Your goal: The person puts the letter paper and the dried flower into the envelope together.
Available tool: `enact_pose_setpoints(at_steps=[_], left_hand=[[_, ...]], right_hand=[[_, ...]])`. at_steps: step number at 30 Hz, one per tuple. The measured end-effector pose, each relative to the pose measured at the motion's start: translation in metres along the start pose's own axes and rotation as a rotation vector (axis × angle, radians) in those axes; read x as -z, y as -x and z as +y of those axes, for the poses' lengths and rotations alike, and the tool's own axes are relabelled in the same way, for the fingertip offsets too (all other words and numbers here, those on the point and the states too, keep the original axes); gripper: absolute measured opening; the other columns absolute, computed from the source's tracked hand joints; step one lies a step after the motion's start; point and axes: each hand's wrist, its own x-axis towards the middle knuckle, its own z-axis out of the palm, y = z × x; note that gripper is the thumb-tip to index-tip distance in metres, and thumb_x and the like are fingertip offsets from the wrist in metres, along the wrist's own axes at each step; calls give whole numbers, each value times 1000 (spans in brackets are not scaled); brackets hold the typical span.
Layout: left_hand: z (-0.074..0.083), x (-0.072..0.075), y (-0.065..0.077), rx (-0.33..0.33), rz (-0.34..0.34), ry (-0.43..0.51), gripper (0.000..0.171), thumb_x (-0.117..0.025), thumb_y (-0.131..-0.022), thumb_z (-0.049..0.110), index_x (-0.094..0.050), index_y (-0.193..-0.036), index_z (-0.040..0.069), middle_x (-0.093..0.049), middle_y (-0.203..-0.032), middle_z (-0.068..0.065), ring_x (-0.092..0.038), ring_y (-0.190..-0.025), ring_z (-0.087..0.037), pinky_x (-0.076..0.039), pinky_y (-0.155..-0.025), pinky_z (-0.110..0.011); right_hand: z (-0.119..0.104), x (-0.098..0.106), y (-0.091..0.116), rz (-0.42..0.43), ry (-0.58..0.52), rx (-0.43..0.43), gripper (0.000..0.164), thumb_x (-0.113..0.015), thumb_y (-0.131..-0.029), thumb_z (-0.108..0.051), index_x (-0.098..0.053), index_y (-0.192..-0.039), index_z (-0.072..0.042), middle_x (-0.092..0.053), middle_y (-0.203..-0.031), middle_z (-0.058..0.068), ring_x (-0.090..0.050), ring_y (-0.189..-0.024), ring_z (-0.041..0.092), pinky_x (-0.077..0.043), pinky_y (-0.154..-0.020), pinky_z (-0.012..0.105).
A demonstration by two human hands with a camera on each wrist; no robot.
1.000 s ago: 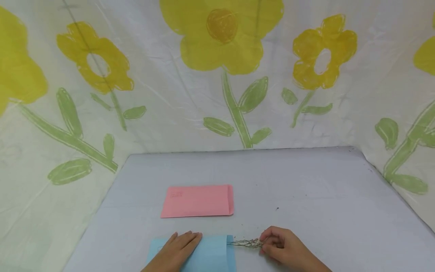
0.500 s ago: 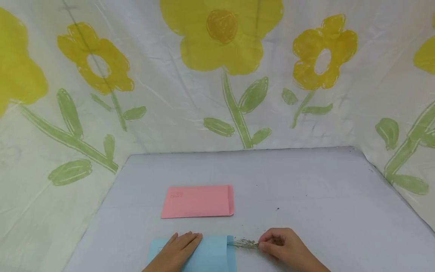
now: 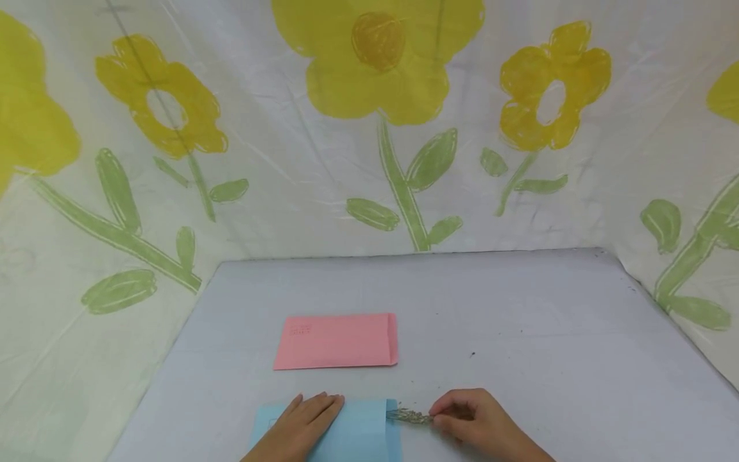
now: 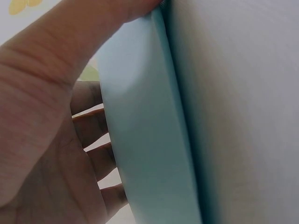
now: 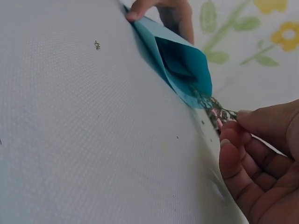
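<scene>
In the head view my left hand (image 3: 306, 425) lies across a blue paper envelope (image 3: 355, 431) at the table's front. The left wrist view shows the thumb (image 4: 60, 42) at the near edge and the fingers reaching over to the far side. Bowed upward, the envelope (image 5: 198, 60) gapes at its right end in the right wrist view. My right hand (image 3: 484, 422) pinches a small dried flower sprig (image 3: 408, 416) between thumb and fingers. Its thin stems run into the envelope's mouth, and their ends are hidden inside.
A pink envelope (image 3: 335, 341) lies flat behind the blue one. Tiny plant crumbs are scattered on the pale table (image 3: 554, 378), with one dark bit (image 3: 473, 354) right of the pink envelope. A flower-printed cloth (image 3: 277, 186) hangs behind and at both sides.
My right hand has moved left with the sprig, and less of it shows outside the blue envelope. The left hand and the pink envelope have stayed in place.
</scene>
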Motion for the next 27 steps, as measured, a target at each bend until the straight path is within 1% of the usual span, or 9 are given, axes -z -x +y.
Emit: enact_pose_setpoints(at_steps=[4, 9, 11, 14, 19, 23, 27], left_hand=[[0, 0, 0, 0, 2, -7, 93, -49, -71, 74, -39, -136, 8, -44, -132, 0, -43, -118, -23, -36, -89, -54], [0, 0, 0, -19, 50, -14, 92, -51, -71, 72, -42, -134, 6, -46, -131, -2, -45, -117, -23, -38, -88, -53], [1, 1, 0, -23, 64, -12, 92, -52, -71, 72, -43, -134, 5, -47, -130, -3, -45, -117, -24, -38, -87, -53], [1, 1, 0, -10, 44, -12, 92, -51, -71, 73, -42, -134, 6, -47, -130, -2, -45, -117, -23, -38, -88, -53], [1, 1, 0, 6, 5, 3, 92, -49, -71, 73, -41, -135, 7, -45, -132, 0, -44, -118, -23, -37, -89, -53], [1, 1, 0, -17, 38, 0, 92, -51, -71, 72, -41, -135, 6, -46, -131, -1, -44, -118, -24, -38, -88, -53], [2, 2, 0, -29, 65, -6, 92, -52, -71, 71, -42, -134, 5, -47, -131, -3, -45, -117, -24, -38, -88, -53]], right_hand=[[-3, -3, -2, 2, 12, 3, 14, -63, -85, -16, -65, -94, -6, -66, -84, 8, -55, -63, 6, -50, -52, 28], [-4, -7, -4, -18, 9, -34, 14, -64, -83, -17, -66, -93, -8, -66, -87, 6, -59, -73, 12, -50, -60, 27], [-3, -9, -6, -31, 8, -51, 13, -65, -83, -17, -66, -93, -9, -66, -87, 6, -60, -74, 13, -50, -62, 26], [-2, -12, -8, -43, 13, -60, 12, -65, -83, -17, -67, -93, -10, -66, -87, 6, -60, -74, 13, -50, -63, 25], [-3, -15, -12, -41, 12, -25, 11, -66, -82, -16, -66, -90, -9, -66, -84, 5, -60, -72, 12, -50, -59, 27], [-4, -18, -14, -33, 25, -5, 10, -67, -81, -15, -66, -89, -9, -66, -83, 4, -60, -71, 11, -51, -58, 27], [-5, -20, -16, -32, 29, 2, 9, -67, -80, -13, -66, -89, -9, -66, -84, 3, -60, -72, 11, -51, -60, 27]])
